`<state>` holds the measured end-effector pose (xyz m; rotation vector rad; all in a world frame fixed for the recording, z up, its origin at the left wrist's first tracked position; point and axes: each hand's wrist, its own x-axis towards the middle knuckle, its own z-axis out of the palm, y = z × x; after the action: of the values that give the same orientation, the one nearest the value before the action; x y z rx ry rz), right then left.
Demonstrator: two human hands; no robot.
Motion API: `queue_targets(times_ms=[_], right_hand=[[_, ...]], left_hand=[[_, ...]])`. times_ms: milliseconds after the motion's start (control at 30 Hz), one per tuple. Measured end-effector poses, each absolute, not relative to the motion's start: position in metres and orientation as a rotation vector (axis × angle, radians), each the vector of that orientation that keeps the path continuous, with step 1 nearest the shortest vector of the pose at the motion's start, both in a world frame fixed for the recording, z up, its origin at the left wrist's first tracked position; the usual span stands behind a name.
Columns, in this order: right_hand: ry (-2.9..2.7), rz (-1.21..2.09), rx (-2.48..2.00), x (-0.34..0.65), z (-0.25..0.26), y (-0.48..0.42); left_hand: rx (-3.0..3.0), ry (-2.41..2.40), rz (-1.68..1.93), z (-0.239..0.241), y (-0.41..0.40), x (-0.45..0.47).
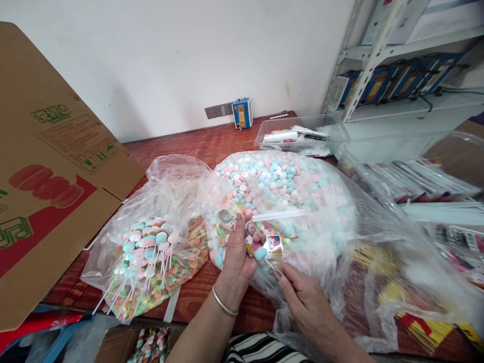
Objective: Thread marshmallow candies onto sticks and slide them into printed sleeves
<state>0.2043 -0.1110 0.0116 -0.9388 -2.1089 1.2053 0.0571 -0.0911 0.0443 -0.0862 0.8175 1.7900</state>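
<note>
My left hand (236,259), with a silver bangle at the wrist, is closed around a skewer of pink, white and blue candies (256,243) with a small printed wrapper on it. My right hand (298,292) pinches the thin white stick (270,263) at the skewer's lower end. Both hands sit in front of a big clear bag of loose pastel candies (280,186). To the left, another clear bag (159,242) holds several finished candy skewers lying on colourful sweets.
A large cardboard box flap (49,171) leans at the left on the red wooden table (204,141). A clear tray with pens (298,136) stands at the back. Clear bags of packaging (416,212) fill the right. A metal shelf (397,60) rises behind.
</note>
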Motion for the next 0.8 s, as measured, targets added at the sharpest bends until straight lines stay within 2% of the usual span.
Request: queue_targets(times_ms=[167,433,533,800], right_hand=[[-2.009,1.185,-0.969,0.194,0.003,-0.108],[-2.045,1.166,-0.969,0.2,0.006,-0.11],[-2.05,1.152,-0.97,0.194,0.003,-0.112],[-1.86,1.343,-1.008,0.195,0.002,-0.102]], left_hand=[[0.024,0.903,1.75,0.037,-0.096,0.083],[0.085,0.844,1.904,0.047,-0.088,0.054],[0.122,0.903,1.849,0.045,-0.089,0.066],[0.085,0.776,1.797,0.037,-0.098,0.076]])
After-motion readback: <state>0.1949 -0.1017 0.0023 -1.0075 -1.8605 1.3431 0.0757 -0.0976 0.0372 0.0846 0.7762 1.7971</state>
